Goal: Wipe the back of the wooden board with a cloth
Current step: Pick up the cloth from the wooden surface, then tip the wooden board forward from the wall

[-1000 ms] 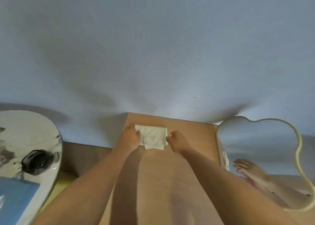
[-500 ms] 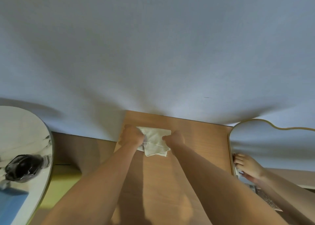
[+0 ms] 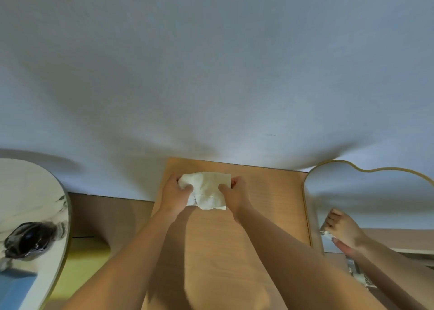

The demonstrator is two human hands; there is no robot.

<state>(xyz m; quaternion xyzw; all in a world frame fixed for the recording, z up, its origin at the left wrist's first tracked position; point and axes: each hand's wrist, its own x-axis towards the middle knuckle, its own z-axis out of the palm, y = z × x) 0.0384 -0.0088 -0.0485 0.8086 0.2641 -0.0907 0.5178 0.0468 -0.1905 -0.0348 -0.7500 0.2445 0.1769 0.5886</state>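
A light brown wooden board leans against the pale wall, filling the lower middle of the head view. A crumpled white cloth sits against the board near its top edge. My left hand grips the cloth's left side. My right hand grips its right side. Both forearms reach up from the bottom of the frame, and parts of the cloth are hidden under my fingers.
A wavy gold-framed mirror stands right of the board and reflects a hand and arm. A rounded mirror stands at the left edge. A yellow-green surface lies between it and the board.
The flat folded cloth has been bunched up between both hands, which have closed in on it near the board's top. The view has shifted slightly.
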